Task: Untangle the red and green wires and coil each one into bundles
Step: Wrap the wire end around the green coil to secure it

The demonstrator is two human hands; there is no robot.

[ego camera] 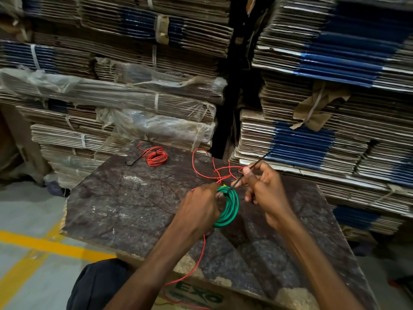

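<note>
A green wire (228, 206) hung coiled in a tight bundle, one red wire (156, 156) lay bundled farther back, and another red wire (202, 173) sprawled loose.

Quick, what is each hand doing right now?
Left hand: fingers closed around the coiled green wire bundle.
Right hand: fingers pinching a thin black tie strip at the top of that bundle.

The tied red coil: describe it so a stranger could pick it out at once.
Start at the dark worn board used as a worktop before the stacked cardboard. Near its far edge lies the small red coil, bound with a dark tie. Unlike the loose red wire straggling nearby, it is wound tight and untouched by either hand.
</note>
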